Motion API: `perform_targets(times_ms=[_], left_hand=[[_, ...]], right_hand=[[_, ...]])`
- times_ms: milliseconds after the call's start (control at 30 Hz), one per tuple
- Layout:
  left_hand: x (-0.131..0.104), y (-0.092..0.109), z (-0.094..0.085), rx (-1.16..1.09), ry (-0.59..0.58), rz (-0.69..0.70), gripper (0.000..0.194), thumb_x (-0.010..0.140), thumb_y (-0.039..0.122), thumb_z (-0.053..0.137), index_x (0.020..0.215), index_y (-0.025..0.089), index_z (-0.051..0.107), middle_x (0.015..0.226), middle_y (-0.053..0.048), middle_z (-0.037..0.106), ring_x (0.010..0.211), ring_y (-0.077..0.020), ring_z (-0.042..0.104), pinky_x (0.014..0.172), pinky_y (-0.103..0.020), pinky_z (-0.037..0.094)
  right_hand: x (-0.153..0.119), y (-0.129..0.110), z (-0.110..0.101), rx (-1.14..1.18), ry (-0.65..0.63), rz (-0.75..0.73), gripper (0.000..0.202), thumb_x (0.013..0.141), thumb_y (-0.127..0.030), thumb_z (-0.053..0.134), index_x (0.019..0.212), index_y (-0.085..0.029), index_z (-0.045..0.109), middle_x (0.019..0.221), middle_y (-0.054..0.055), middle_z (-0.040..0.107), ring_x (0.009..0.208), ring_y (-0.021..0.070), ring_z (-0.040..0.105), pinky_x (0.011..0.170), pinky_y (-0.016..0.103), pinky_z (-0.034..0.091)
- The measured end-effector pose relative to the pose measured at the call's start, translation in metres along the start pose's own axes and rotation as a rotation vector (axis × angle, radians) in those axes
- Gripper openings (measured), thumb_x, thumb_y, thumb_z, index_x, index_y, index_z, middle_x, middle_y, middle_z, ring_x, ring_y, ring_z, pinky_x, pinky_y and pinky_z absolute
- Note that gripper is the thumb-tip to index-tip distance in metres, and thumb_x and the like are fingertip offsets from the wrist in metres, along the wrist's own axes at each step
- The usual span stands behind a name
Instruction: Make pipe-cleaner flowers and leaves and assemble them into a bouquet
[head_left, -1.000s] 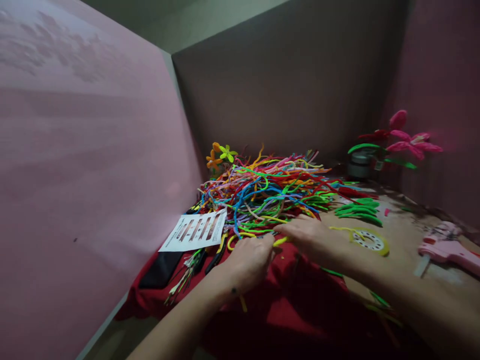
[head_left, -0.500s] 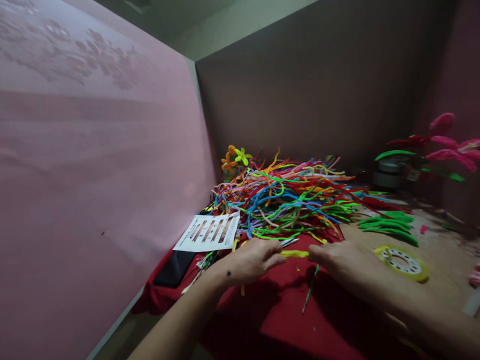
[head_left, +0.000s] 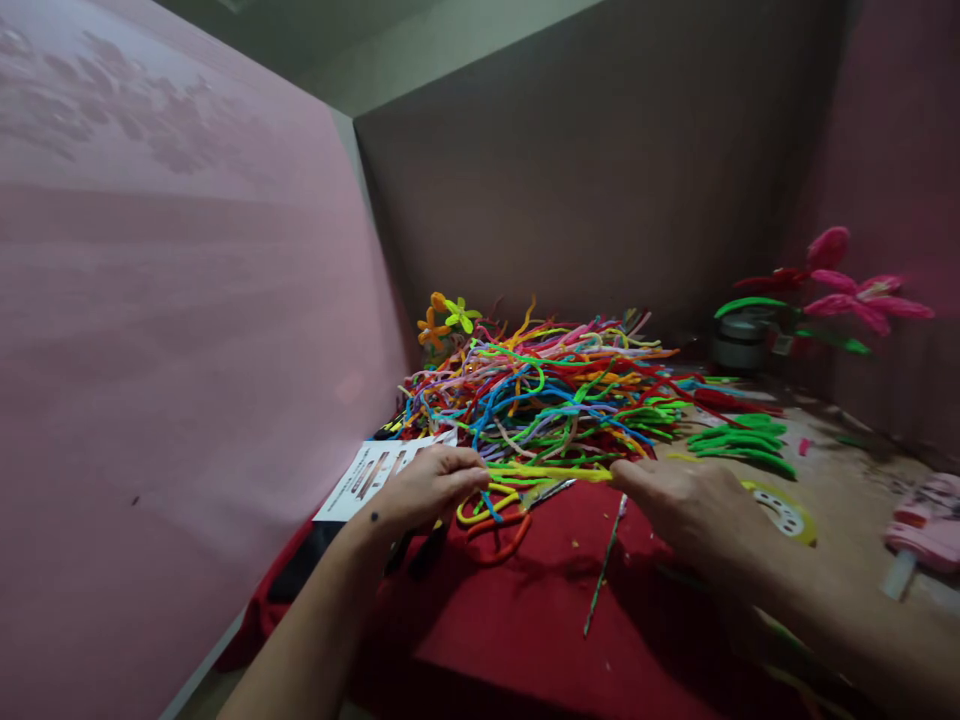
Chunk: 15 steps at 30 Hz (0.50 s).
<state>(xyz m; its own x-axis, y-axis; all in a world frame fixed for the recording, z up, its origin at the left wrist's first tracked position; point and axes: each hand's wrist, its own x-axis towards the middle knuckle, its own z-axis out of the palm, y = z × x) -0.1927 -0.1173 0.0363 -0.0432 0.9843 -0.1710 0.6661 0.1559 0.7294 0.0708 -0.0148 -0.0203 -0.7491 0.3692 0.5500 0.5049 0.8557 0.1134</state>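
Centrally, the yellow strip (head_left: pixel 551 473) runs nearly level across the frame, stretched between the 2 hands, just in front of the heap of coloured fuzzy stems (head_left: pixel 540 400). At its left end, the left hand (head_left: pixel 442 485) pinches it with fingers drawn together; at its right end, the right hand (head_left: pixel 675 500) grips it with fingers closed narrow.

Below the strip, at lower centre, scissors (head_left: pixel 510 518) with 1 yellow and 1 red handle lie on the red cloth (head_left: pixel 540 620), near the left hand. A thin twisted strand (head_left: pixel 604 570) lies on the cloth too, left of the right hand.

Left of centre, a printed sheet (head_left: pixel 371 482) sits partly behind the left hand, above a dark flat object (head_left: pixel 304 560).

At right, on the brown bench (head_left: pixel 840 490), are a bundle of green pieces (head_left: pixel 742 440), a yellow-rimmed disc (head_left: pixel 802 522) partly hidden by the right arm, and a pink glue gun (head_left: pixel 926 520) at the frame's edge. A pink flower (head_left: pixel 870 298) stands out at upper right.
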Motion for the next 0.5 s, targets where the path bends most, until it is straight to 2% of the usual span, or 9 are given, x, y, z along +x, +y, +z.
perform_targets(times_ms=[133, 233, 367, 500], left_hand=[[0.004, -0.009, -0.015, -0.137, 0.079, 0.027, 0.026, 0.074, 0.038, 0.053, 0.065, 0.015, 0.054, 0.044, 0.006, 0.040, 0.037, -0.0051, 0.036, 0.038, -0.018, 0.027], [0.010, -0.017, -0.023, -0.207, 0.169, 0.008, 0.025, 0.074, 0.038, 0.056, 0.064, 0.015, 0.054, 0.042, 0.007, 0.039, 0.034, -0.0048, 0.034, 0.036, -0.018, 0.025], [0.022, -0.032, -0.038, -0.293, 0.378, -0.046, 0.023, 0.066, 0.035, 0.063, 0.063, 0.013, 0.057, 0.043, 0.006, 0.042, 0.034, -0.0037, 0.035, 0.035, -0.017, 0.025], [0.035, -0.050, -0.065, -0.390, 0.683, -0.053, 0.021, 0.059, 0.031, 0.064, 0.065, 0.012, 0.057, 0.043, 0.005, 0.045, 0.034, -0.0043, 0.038, 0.034, -0.016, 0.023]], right_hand=[[0.001, 0.002, 0.001, 0.070, 0.044, -0.013, 0.023, 0.086, -0.013, 0.035, 0.071, -0.019, 0.051, 0.051, 0.000, 0.055, 0.044, 0.0105, 0.045, 0.049, 0.026, 0.017], [0.000, 0.002, 0.003, 0.035, 0.072, -0.033, 0.024, 0.086, -0.013, 0.035, 0.071, -0.019, 0.052, 0.051, 0.000, 0.053, 0.045, 0.0112, 0.044, 0.049, 0.027, 0.017], [-0.003, 0.001, 0.003, -0.019, 0.092, -0.060, 0.023, 0.084, -0.010, 0.036, 0.072, -0.019, 0.053, 0.054, 0.001, 0.052, 0.049, 0.0127, 0.043, 0.050, 0.028, 0.017], [-0.004, -0.002, 0.004, 0.006, 0.073, -0.075, 0.020, 0.083, -0.010, 0.038, 0.074, -0.019, 0.053, 0.055, 0.000, 0.053, 0.048, 0.0125, 0.044, 0.050, 0.028, 0.017]])
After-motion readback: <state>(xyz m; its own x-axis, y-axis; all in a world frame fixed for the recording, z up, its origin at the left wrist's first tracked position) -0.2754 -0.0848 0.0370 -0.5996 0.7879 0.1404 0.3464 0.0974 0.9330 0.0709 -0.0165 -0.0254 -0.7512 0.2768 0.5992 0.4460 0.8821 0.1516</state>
